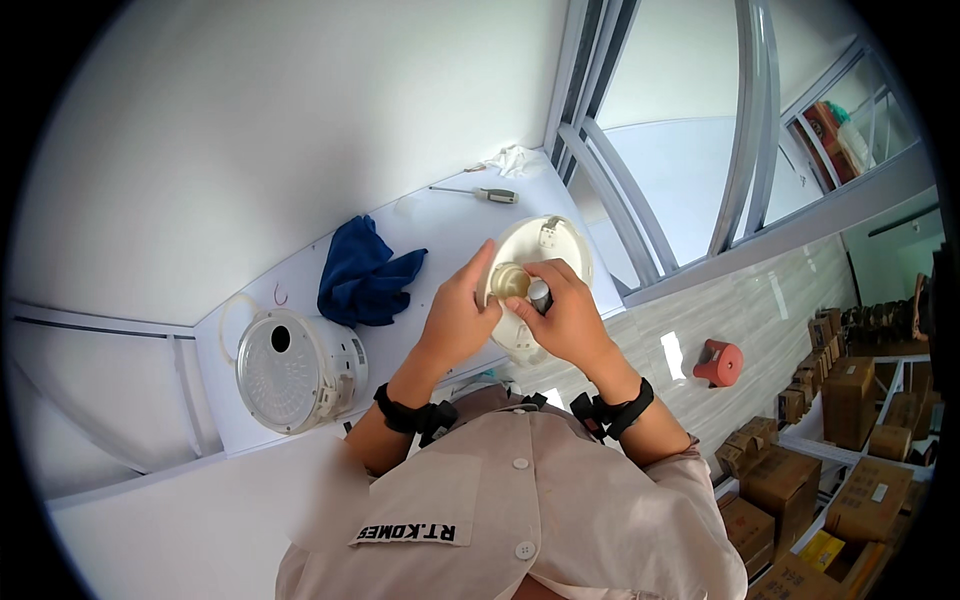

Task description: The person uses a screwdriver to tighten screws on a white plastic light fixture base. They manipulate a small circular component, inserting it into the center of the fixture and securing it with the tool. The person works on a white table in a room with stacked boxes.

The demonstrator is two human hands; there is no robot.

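In front of my chest is a white oval plastic housing [562, 243] with metal brackets on its inner side. My left hand [462, 312] grips it at the left edge. A cream-coloured round cup-like part [510, 281] sits near the middle of the housing, between my hands. My right hand [572, 312] is closed around a short grey cylinder [540, 294], seen end-on and pointing up beside the cup. Its lower end is hidden, so I cannot tell whether it touches the housing.
A white table [425, 222] holds a blue cloth [365, 272], a screwdriver [488, 194], a crumpled white cloth [516, 161] and a white drum-shaped appliance [283, 372]. Glass framing [612, 185] borders the right. Beyond are a red stool [719, 363] and cardboard boxes [790, 482].
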